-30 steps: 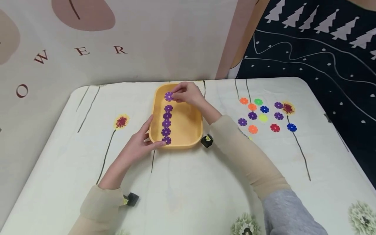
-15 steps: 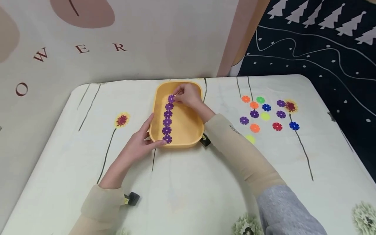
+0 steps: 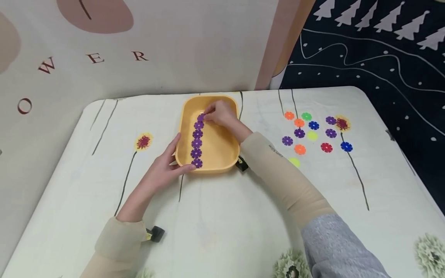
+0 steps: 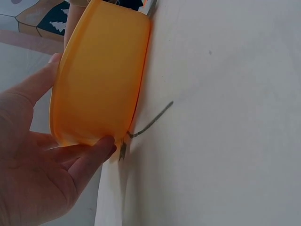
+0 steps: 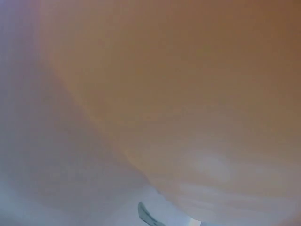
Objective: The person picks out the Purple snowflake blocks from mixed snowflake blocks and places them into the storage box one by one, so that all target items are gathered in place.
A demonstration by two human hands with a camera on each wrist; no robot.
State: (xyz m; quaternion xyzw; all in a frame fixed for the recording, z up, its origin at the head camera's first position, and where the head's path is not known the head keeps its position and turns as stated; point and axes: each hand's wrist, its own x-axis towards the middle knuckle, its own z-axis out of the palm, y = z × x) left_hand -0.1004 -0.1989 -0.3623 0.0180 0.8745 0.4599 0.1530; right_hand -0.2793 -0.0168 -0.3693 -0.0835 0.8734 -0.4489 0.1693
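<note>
A yellow tray [image 3: 219, 148] sits at the back middle of the table, with a column of purple snowflake discs [image 3: 196, 143] along its left side. My left hand [image 3: 161, 170] holds the tray's near-left corner, thumb over the near rim. In the left wrist view, the left hand's fingers [image 4: 94, 162] touch the outside of the tray wall [image 4: 101, 75]. Inside the tray, my right hand [image 3: 221, 114] pinches the purple snowflake disc [image 3: 200, 117] at the column's far end, its fingertips covering part of it. The right wrist view is blurred, mostly filled by the tray's yellow-orange surface [image 5: 188, 94].
Loose snowflake discs in orange, green, blue, yellow, red and purple lie on the white cloth to the right, such as a red disc [image 3: 326, 147]. Beyond the table's far edge hangs a pale wall cloth [image 3: 201, 58]. A dark printed cloth [image 3: 347, 73] hangs at the right.
My right hand has brought the pinched purple disc nearer, closing the gap to the column's far end; over the last half second it has barely moved. The left hand keeps its grip.
</note>
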